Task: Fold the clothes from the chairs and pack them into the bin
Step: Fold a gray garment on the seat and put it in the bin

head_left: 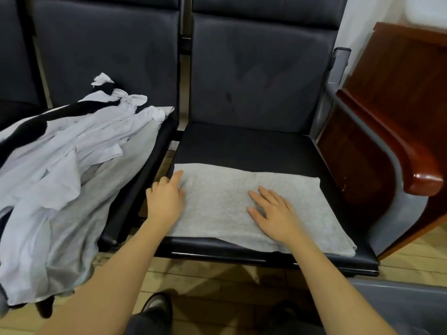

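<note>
1. A folded grey garment (242, 201) is seen lying flat on the right-hand chair seat (254, 146), filling the front half of the seat; its near edge sits just inside the seat's front rim, and its right edge lies just short of the seat's right rim
2. The rear half of that seat, between the garment's far edge and the backrest (254, 68), is left bare
3. The left hand (164, 201) is placed at the garment's left edge, fingers mostly straight, the forefinger tip laid on the far left corner; nothing is gripped
4. The right hand (275, 211) is laid palm down on the middle of the garment, fingers spread and straight, pressing flat; nothing is held
5. A heap of unfolded clothes (63, 177), white, grey and black, is noted on the left-hand chair seat (135, 189), spilling over its front edge towards the floor; its right side stops short of the seat's right rim
6. A narrow gap between the two seats is visible, with the wooden floor (217, 281) showing through it
7. A wooden armrest (411, 165) is seen just beside the right seat, bounding it on that side
8. A grey bin (399, 305) is partly seen at lower right, below the seat's front corner; only part of its rim shows
</note>
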